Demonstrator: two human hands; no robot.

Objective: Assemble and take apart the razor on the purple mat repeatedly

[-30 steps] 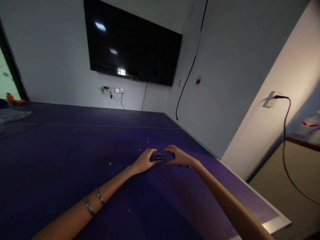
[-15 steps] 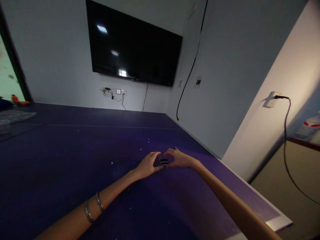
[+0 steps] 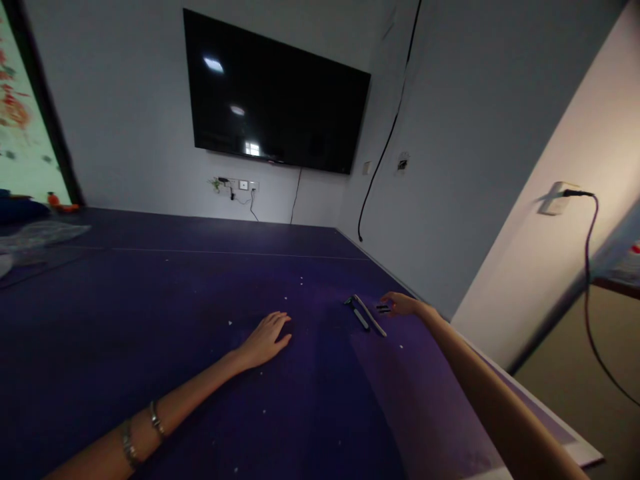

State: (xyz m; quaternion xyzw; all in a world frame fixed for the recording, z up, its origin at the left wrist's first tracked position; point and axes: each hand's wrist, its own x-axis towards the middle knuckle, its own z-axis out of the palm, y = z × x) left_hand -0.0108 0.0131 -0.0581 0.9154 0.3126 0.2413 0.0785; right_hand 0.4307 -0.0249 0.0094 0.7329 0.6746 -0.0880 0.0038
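Observation:
My right hand [image 3: 400, 304] is at the right side of the purple table, its fingers closed on a small piece with dark bars [image 3: 383, 309]. The piece is too small to name more exactly. Just left of that hand lie a slim dark razor-like tool [image 3: 359, 315] with a short crosswise head and a thin, pale, slightly curved strip [image 3: 371, 317]; their far ends lie close together. My left hand [image 3: 265, 341] rests palm down near the middle of the table, fingers stretched and holding nothing. Two bracelets [image 3: 156, 420] circle the left forearm.
Small white flecks are scattered over the purple tabletop [image 3: 175, 320]. At the far left lie clear plastic wrapping [image 3: 47, 233] and an orange item [image 3: 63, 205]. A black cable [image 3: 385, 147] hangs down the wall to the right of a television [image 3: 275, 93].
My hands have parted: the left moved left and opened, while the right carried the small dark-barred piece right. The razor-like tool and pale strip now show on the table.

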